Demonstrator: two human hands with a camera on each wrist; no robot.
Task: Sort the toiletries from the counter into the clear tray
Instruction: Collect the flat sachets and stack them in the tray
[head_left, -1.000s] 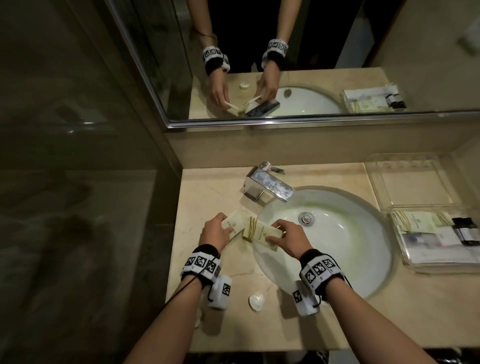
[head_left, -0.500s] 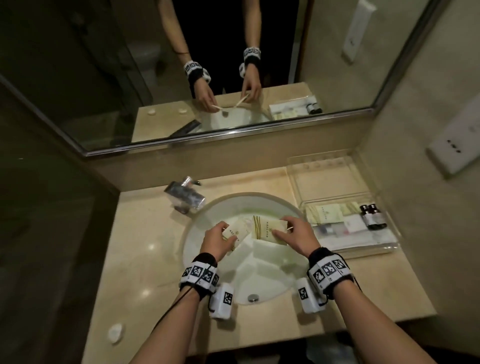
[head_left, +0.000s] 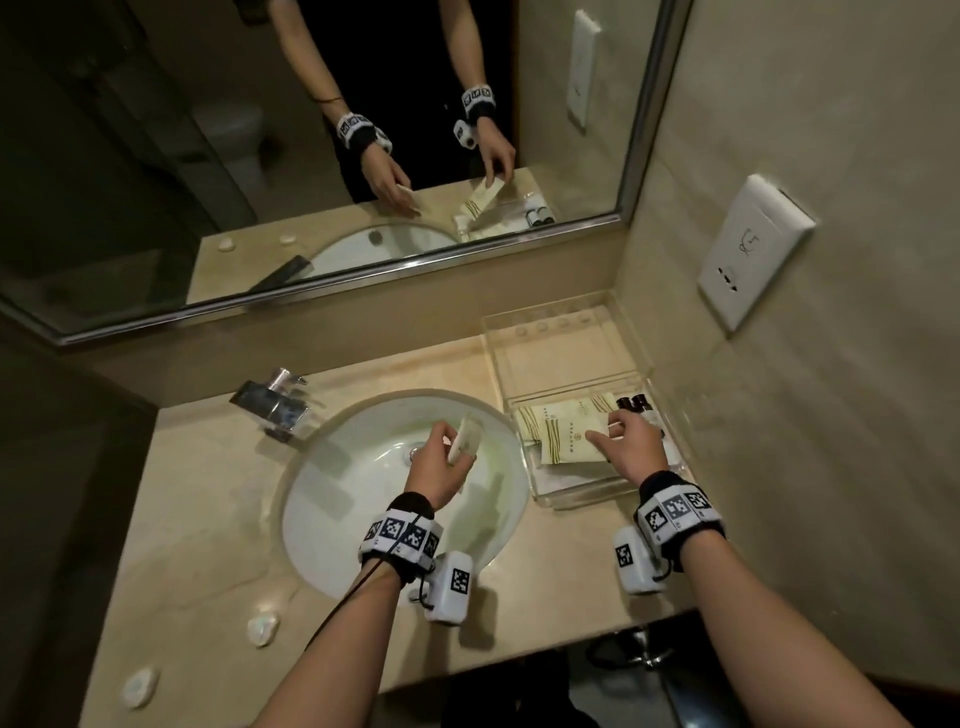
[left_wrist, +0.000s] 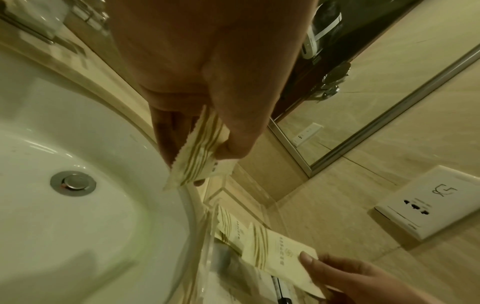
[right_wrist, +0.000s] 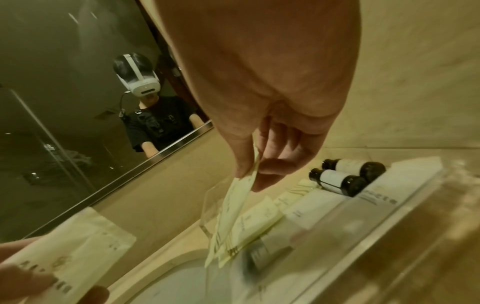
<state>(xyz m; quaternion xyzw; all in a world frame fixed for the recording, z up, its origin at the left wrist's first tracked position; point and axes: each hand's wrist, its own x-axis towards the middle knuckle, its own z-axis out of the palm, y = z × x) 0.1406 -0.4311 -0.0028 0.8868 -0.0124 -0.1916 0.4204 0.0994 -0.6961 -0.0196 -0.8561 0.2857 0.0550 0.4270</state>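
While our right hand (head_left: 631, 447) pinches a cream paper sachet (head_left: 569, 441) by its near end between thumb and curled fingers, the far end of that sachet dips inside the clear tray (head_left: 670, 387), above the other packets (head_left: 558, 413) already lying there. Just beyond our right fingertips two small dark bottles (right_wrist: 346, 175) lie side by side on their sides against the tray's far wall, white labels up. Flat white packets (right_wrist: 315, 207) lie between the bottles and the sachet's hanging end. The tray's transparent near wall (right_wrist: 369, 230) runs under our right wrist, and its left wall stands beside the sachet's lower corner; whether paper touches plastic there we cannot tell.

Our left hand (head_left: 441, 470) holds a second sachet (left_wrist: 198, 150), striped in gold with a serrated edge, clamped between thumb and fingers, and it hangs over the white basin (head_left: 332, 499), well to the left of the tray. Below that grip sits the round metal drain plug (left_wrist: 72, 183). Between the two hands runs the basin's rim, and the tray's left wall stands just past it.

Further left of our left hand the chrome tap (head_left: 275, 410) stands at the basin's back edge. Near our left forearm, on the beige counter (head_left: 208, 545), lie two small pale round items (head_left: 262, 629); what they are we cannot make out. A mirror (head_left: 156, 156) rises behind the counter, and a white wall socket plate (head_left: 753, 257) is fixed on the wall to the right of our right hand.
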